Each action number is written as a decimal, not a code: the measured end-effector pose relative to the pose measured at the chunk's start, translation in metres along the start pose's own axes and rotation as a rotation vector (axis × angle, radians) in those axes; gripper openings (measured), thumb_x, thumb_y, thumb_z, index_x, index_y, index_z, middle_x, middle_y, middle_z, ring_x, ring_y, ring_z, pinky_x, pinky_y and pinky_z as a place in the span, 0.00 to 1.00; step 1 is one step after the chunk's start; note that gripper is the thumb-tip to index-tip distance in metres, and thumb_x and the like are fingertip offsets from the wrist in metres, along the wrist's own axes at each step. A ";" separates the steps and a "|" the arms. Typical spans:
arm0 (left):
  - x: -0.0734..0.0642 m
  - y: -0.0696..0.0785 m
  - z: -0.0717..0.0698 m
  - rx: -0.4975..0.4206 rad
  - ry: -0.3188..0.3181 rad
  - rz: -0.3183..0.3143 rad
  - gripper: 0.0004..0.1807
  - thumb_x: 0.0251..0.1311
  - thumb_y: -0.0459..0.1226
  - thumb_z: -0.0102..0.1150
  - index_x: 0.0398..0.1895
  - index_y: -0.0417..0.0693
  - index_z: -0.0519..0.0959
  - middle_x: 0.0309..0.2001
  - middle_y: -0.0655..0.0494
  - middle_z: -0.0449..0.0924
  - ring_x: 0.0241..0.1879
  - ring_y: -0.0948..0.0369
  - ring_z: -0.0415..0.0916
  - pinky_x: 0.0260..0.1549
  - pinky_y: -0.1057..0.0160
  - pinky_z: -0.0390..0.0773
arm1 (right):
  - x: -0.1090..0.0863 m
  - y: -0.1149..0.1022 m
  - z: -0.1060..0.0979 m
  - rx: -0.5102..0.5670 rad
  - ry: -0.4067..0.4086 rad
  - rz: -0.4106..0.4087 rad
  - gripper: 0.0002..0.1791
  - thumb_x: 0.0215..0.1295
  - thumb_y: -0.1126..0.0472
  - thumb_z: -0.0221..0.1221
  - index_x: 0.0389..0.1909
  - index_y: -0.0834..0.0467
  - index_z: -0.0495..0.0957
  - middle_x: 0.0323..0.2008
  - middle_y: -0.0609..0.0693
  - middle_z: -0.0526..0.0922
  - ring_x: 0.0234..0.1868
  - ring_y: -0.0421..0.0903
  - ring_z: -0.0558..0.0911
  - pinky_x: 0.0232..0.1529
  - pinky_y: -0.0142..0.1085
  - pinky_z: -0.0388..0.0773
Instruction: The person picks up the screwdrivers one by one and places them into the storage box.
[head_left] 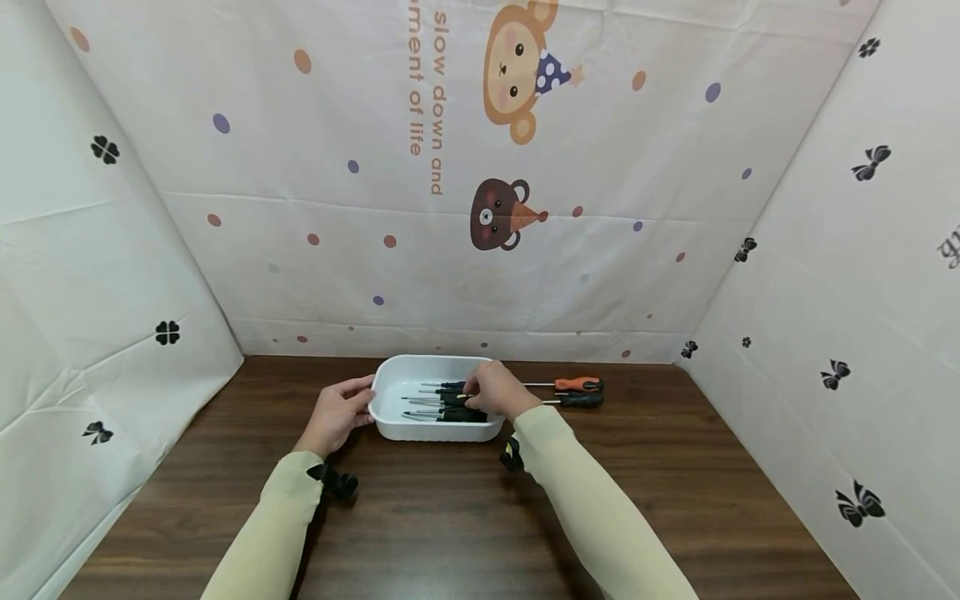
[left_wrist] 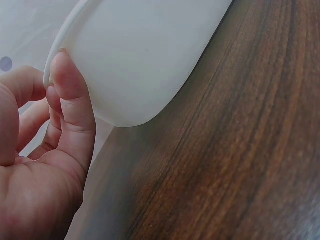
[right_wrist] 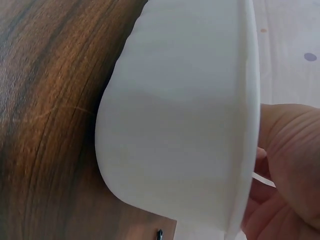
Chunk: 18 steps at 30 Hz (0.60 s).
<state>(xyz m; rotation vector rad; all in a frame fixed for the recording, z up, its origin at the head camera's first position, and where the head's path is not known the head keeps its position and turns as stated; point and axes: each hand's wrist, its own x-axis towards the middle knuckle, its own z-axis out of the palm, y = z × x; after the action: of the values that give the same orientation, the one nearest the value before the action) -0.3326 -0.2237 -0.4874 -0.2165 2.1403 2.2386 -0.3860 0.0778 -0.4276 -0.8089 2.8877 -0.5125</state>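
A white tray [head_left: 438, 431] stands on the table with several dark-handled screwdrivers [head_left: 463, 414] lying side by side in it, their shafts pointing left. At the tray's left end my left hand [head_left: 336, 414] pinches the rim, thumb and fingers on either side of the wall in the left wrist view. My right hand [head_left: 498, 390] reaches over the right end, its fingers curled down on a dark screwdriver handle among the others. In the right wrist view the tray wall [right_wrist: 175, 115] hides the fingertips of that hand.
Right of the tray lie an orange-handled screwdriver [head_left: 579, 384] and a black-handled screwdriver [head_left: 581, 401], shafts towards the tray. The brown wooden table [head_left: 420, 533] ends at a printed white cloth [head_left: 337, 275] at the back, with more cloth on both sides.
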 end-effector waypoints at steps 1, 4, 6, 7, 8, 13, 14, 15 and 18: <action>0.000 0.000 0.000 -0.003 -0.003 -0.002 0.26 0.73 0.34 0.57 0.72 0.40 0.71 0.51 0.42 0.80 0.30 0.63 0.78 0.29 0.68 0.86 | -0.001 0.000 -0.001 -0.001 0.003 -0.001 0.07 0.63 0.60 0.71 0.41 0.56 0.90 0.37 0.47 0.88 0.39 0.42 0.79 0.43 0.38 0.81; 0.002 -0.001 -0.001 -0.010 -0.011 -0.008 0.26 0.73 0.33 0.57 0.73 0.39 0.70 0.51 0.42 0.80 0.30 0.63 0.78 0.29 0.68 0.86 | -0.002 0.002 -0.003 0.008 0.023 -0.013 0.07 0.62 0.59 0.71 0.40 0.56 0.90 0.37 0.47 0.88 0.40 0.43 0.79 0.44 0.39 0.81; 0.004 -0.002 -0.002 -0.014 -0.014 -0.012 0.26 0.74 0.33 0.56 0.73 0.39 0.70 0.51 0.41 0.80 0.30 0.63 0.78 0.29 0.68 0.86 | -0.003 0.004 -0.004 0.031 0.042 -0.031 0.08 0.62 0.60 0.72 0.41 0.56 0.90 0.38 0.47 0.89 0.41 0.44 0.80 0.45 0.39 0.82; 0.004 -0.003 -0.002 -0.015 -0.014 -0.014 0.26 0.74 0.33 0.56 0.73 0.39 0.70 0.52 0.41 0.80 0.30 0.63 0.78 0.29 0.67 0.86 | -0.003 0.006 -0.004 0.044 0.052 -0.041 0.09 0.62 0.60 0.71 0.42 0.57 0.90 0.39 0.47 0.89 0.41 0.43 0.82 0.45 0.39 0.83; 0.004 -0.003 -0.002 -0.015 -0.015 -0.014 0.26 0.74 0.33 0.56 0.73 0.39 0.69 0.52 0.40 0.79 0.30 0.62 0.78 0.29 0.67 0.86 | -0.004 0.008 -0.005 0.057 0.063 -0.052 0.10 0.62 0.60 0.71 0.43 0.57 0.90 0.40 0.48 0.89 0.42 0.43 0.83 0.46 0.39 0.83; 0.003 -0.002 -0.001 -0.010 -0.014 -0.006 0.26 0.74 0.33 0.56 0.73 0.39 0.70 0.56 0.37 0.78 0.31 0.62 0.79 0.29 0.67 0.86 | -0.007 0.016 -0.008 0.131 0.094 -0.079 0.12 0.65 0.59 0.70 0.47 0.58 0.89 0.43 0.49 0.90 0.45 0.44 0.84 0.49 0.41 0.85; 0.002 -0.001 -0.001 -0.008 -0.013 -0.002 0.26 0.74 0.33 0.56 0.73 0.39 0.70 0.56 0.37 0.78 0.31 0.62 0.79 0.29 0.68 0.86 | -0.008 0.017 -0.009 0.146 0.098 -0.078 0.13 0.65 0.58 0.70 0.47 0.58 0.89 0.43 0.49 0.90 0.45 0.44 0.84 0.49 0.41 0.85; 0.002 -0.001 -0.001 -0.007 -0.011 0.001 0.26 0.74 0.33 0.56 0.73 0.39 0.70 0.56 0.37 0.78 0.31 0.62 0.79 0.29 0.68 0.86 | -0.010 0.019 -0.010 0.167 0.102 -0.075 0.13 0.65 0.58 0.70 0.48 0.59 0.89 0.43 0.49 0.90 0.45 0.45 0.84 0.49 0.41 0.85; 0.001 -0.002 0.000 -0.003 -0.011 0.009 0.26 0.73 0.33 0.57 0.73 0.39 0.70 0.54 0.40 0.79 0.30 0.63 0.78 0.29 0.68 0.86 | -0.014 0.024 -0.013 0.220 0.125 -0.068 0.14 0.64 0.57 0.71 0.48 0.59 0.88 0.43 0.49 0.89 0.45 0.44 0.85 0.49 0.41 0.85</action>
<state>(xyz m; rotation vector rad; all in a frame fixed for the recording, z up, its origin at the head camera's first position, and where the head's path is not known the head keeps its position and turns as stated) -0.3331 -0.2242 -0.4890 -0.1940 2.1367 2.2428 -0.3884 0.1078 -0.4236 -0.8704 2.8516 -0.9003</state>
